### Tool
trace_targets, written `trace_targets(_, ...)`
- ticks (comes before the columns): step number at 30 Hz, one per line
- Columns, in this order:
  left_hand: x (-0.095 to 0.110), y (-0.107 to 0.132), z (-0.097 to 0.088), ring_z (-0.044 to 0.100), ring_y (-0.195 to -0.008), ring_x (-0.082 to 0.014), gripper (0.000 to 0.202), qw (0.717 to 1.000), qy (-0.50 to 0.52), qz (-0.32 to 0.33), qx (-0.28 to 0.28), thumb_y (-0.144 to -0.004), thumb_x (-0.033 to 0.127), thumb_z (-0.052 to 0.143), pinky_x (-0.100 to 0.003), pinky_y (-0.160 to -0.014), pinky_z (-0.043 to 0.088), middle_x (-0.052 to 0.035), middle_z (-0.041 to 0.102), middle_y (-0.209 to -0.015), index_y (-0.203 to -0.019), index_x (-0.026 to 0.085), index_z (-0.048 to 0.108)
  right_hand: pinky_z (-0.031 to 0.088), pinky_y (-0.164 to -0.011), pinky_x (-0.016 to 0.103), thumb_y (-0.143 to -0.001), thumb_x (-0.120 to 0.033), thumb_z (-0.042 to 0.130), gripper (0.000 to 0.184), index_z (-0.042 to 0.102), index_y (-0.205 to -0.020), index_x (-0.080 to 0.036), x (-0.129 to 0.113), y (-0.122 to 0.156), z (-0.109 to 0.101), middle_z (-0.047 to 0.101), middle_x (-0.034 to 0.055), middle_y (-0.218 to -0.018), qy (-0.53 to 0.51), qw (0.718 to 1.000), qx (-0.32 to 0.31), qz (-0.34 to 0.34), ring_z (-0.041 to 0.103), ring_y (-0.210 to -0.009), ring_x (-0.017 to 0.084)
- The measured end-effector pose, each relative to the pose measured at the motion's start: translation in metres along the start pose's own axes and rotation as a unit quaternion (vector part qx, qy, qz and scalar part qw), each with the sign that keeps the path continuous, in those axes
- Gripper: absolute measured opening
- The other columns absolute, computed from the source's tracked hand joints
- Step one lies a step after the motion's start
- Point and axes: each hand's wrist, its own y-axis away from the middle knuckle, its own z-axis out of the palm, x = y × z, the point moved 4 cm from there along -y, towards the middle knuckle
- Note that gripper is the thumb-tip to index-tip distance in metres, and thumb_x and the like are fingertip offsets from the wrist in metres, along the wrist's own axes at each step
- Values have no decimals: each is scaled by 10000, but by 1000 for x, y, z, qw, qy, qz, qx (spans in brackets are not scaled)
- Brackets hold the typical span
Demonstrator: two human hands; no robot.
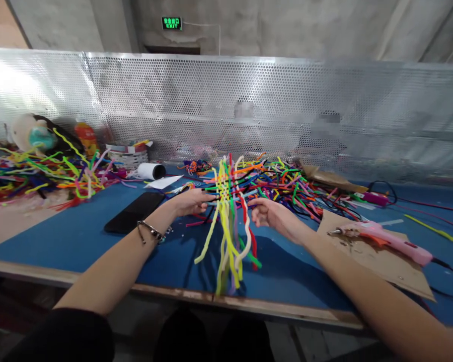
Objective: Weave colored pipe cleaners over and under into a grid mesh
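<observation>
A loose weave of pipe cleaners (223, 190) is held up above the blue table in the middle of the head view. Its long yellow, white, red, green and purple ends hang down toward the table's front edge. My left hand (191, 202) is closed at the left side of the weave, with the cross strands between its fingers. On the other side, my right hand (272, 215) has its fingers curled, thumb and index finger pinched at the right ends of the cross strands. The exact strands in the right fingertips are hard to make out.
Behind the weave lies a heap of mixed pipe cleaners (287, 186), with another pile (41, 168) at left. A black phone-like slab (134, 213) is beside my left forearm. A pink glue gun (388, 239) rests on cardboard (403, 276) at right. A perforated metal panel (196, 105) stands behind.
</observation>
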Motion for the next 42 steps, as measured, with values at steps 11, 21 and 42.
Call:
trace_targets(11,0,19,3,598,-587,-228,427,870,-493,6,9,-596,358,699,-265,-550,426,-27,595,-559,-957,150,604,420,-823,344,-711,-177,564,234,571,-945,-172,5,-4,8,602,84,-986,395,896,-2,-202,544,-924,191)
trace_targets(21,-11,18,46,502,-1003,-195,309,708,-630,264,-177,-759,283,585,-265,-870,356,-79,541,-1060,-1047,174,566,339,-898,416,-832,-196,476,154,628,-851,-209,17,-8,21,645,59,-914,509,819,-71,-257,575,-894,179)
trace_targets(42,-18,8,49,519,-895,-166,212,801,-521,226,-188,-724,231,515,-248,-798,381,-27,549,-935,-917,170,579,440,-808,341,-847,-134,348,282,568,-1019,-177,15,-1,29,603,101,-982,550,784,-120,-260,545,-908,181)
